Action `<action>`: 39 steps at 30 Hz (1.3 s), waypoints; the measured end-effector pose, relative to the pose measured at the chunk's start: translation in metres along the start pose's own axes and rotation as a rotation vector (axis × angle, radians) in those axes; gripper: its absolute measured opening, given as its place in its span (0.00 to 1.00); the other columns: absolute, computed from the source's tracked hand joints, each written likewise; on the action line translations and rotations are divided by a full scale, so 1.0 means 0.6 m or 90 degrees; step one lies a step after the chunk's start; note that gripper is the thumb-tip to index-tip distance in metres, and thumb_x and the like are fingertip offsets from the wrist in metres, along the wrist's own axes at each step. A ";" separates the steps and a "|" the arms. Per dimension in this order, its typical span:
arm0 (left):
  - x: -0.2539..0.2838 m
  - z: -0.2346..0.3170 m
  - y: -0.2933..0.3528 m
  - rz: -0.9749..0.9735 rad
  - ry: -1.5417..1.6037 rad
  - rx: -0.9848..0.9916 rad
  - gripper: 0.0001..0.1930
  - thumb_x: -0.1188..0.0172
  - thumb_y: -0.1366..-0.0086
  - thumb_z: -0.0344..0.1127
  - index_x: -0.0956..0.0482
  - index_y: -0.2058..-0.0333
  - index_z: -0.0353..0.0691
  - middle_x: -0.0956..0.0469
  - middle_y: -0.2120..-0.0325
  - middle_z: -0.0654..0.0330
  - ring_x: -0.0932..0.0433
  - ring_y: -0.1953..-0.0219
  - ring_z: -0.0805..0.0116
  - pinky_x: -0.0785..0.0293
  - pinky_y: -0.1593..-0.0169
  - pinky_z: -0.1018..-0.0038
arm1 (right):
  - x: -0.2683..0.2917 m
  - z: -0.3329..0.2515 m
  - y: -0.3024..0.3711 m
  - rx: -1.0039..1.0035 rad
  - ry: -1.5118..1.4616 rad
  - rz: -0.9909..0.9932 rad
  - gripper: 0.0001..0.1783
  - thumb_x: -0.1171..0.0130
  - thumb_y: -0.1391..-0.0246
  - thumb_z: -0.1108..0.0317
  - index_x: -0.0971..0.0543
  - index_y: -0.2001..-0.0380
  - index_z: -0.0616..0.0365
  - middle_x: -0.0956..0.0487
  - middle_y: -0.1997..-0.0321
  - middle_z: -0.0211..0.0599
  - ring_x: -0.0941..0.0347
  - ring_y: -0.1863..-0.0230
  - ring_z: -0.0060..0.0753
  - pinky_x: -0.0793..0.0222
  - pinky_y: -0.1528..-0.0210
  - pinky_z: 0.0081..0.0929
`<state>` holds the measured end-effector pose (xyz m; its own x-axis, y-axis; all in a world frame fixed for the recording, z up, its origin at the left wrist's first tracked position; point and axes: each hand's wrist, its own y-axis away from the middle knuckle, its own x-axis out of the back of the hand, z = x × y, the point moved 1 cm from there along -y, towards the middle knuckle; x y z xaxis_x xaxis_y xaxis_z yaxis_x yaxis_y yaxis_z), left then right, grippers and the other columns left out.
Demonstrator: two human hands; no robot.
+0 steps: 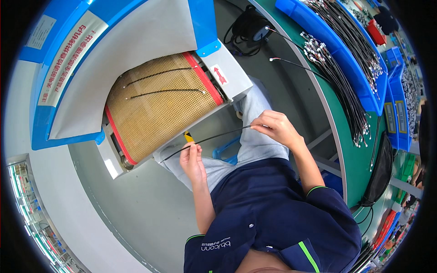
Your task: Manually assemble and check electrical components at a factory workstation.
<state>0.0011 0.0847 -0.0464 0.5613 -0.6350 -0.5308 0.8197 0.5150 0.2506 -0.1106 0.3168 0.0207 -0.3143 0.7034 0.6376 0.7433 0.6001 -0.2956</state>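
Observation:
A thin black cable (223, 134) stretches between my two hands, above my lap and in front of the conveyor. My left hand (193, 163) pinches it near its lower left end, with a short length sticking out past the fingers. My right hand (276, 129) grips the other end, and the fingers hide the tip there. On the tan mesh conveyor belt (159, 116) just ahead lie two similar black cables, the farther cable (159, 76) and the nearer cable (166, 92), both with small light ends.
The blue and white machine housing (132, 41) arches over the belt's far side. At right, a green workbench (339, 136) carries a bundle of black cables (337, 82) with white connectors and a blue bin (359, 54) full of cables. A coiled black cord (248, 34) lies on the floor.

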 end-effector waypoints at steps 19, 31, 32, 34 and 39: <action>0.015 0.005 -0.017 -0.018 0.022 -0.012 0.09 0.46 0.38 0.28 0.27 0.58 0.33 0.24 0.66 0.58 0.25 0.64 0.73 0.27 0.58 0.79 | -0.051 -0.020 -0.053 0.052 0.075 0.029 0.07 0.35 0.66 0.69 0.22 0.80 0.56 0.26 0.61 0.27 0.32 0.55 0.34 0.37 0.51 0.31; -0.221 0.245 0.062 -0.469 -0.555 -0.233 0.09 0.47 0.38 0.35 0.23 0.66 0.36 0.23 0.76 0.58 0.24 0.75 0.71 0.29 0.71 0.78 | -0.186 0.045 -0.153 0.051 0.079 0.127 0.05 0.35 0.64 0.70 0.20 0.79 0.57 0.26 0.64 0.29 0.33 0.57 0.35 0.38 0.52 0.32; -0.241 0.294 0.087 -0.512 -0.603 -0.395 0.08 0.44 0.41 0.35 0.23 0.68 0.36 0.24 0.78 0.59 0.25 0.77 0.69 0.30 0.74 0.78 | -0.200 0.018 -0.174 0.062 0.077 0.128 0.05 0.35 0.64 0.70 0.20 0.79 0.57 0.26 0.64 0.29 0.33 0.57 0.35 0.39 0.52 0.32; -0.281 0.316 0.100 -0.599 -0.566 -0.602 0.10 0.41 0.45 0.36 0.23 0.70 0.35 0.27 0.80 0.61 0.28 0.80 0.69 0.32 0.78 0.80 | -0.210 0.037 -0.172 0.040 0.100 0.138 0.05 0.35 0.64 0.69 0.21 0.79 0.57 0.26 0.64 0.29 0.33 0.57 0.35 0.39 0.52 0.32; -0.354 0.326 0.152 -0.598 -0.485 -0.726 0.13 0.41 0.43 0.46 0.22 0.76 0.42 0.31 0.86 0.70 0.31 0.85 0.76 0.39 0.82 0.84 | -0.209 0.051 -0.171 0.037 0.148 0.168 0.08 0.35 0.66 0.68 0.22 0.79 0.55 0.27 0.64 0.30 0.35 0.56 0.37 0.40 0.53 0.34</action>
<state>-0.0212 0.1537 0.2477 0.1576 -0.8876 0.4328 0.5756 -0.2736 -0.7706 -0.1656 0.1785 -0.0508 0.0321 0.7356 0.6767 0.7441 0.4344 -0.5075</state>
